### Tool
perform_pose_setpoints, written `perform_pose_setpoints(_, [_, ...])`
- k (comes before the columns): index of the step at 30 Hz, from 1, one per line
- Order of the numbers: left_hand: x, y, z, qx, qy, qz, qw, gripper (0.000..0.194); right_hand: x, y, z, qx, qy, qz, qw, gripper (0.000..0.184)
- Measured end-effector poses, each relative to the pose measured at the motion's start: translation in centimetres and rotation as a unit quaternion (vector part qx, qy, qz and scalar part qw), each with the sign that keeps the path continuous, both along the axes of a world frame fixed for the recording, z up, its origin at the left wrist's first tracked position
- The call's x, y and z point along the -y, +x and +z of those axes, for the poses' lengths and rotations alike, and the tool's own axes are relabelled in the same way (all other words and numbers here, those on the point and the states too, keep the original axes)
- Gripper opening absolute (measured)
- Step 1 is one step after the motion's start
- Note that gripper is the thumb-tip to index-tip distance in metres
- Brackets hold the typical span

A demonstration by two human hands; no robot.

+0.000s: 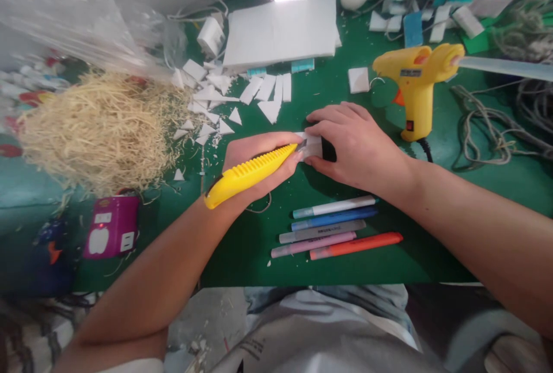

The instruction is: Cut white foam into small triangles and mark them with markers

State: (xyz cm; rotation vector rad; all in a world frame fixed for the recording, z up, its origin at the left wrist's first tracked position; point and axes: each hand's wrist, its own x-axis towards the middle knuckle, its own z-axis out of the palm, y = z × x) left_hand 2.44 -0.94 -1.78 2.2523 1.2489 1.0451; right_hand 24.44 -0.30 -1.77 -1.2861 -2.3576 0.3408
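My left hand (263, 160) is closed around a yellow utility knife (248, 176), its handle slanting up to the right and its blade tip at a small white foam piece (311, 146). My right hand (345, 137) grips that foam piece from the right, fingers curled over its far side and thumb near its front edge. The fingers hide part of the piece, so its full shape and how deep the blade sits do not show. Cut white foam scraps (270, 110) lie just beyond my hands.
Several markers (334, 232) lie in front of my hands. A yellow hot glue gun (415, 82) is at right with coiled cord (488, 131). Straw-like shavings (99, 131) and a magenta power adapter (111, 227) are at left. Foam sheets (280, 30) lie at the back.
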Motion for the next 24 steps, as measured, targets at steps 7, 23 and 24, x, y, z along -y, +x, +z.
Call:
perform_pose_setpoints(7, [-0.2, 0.2, 1.2, -0.065, 0.067, -0.076, 0.993, 0.011, 0.0, -0.1, -0.1, -0.006, 0.009, -0.001, 1.000, 0.026])
perform_pose_setpoints(23, [0.2, -0.1, 2.2, -0.098, 0.025, -0.047, 0.994, 0.015, 0.2, -0.2, 0.1, -0.006, 0.009, -0.014, 1.000, 0.024])
perform_pose_setpoints(24, [0.3, -0.1, 2.0, -0.086, 0.027, -0.037, 0.995, 0.016, 0.1, -0.2, 0.1, -0.006, 0.008, -0.012, 1.000, 0.024])
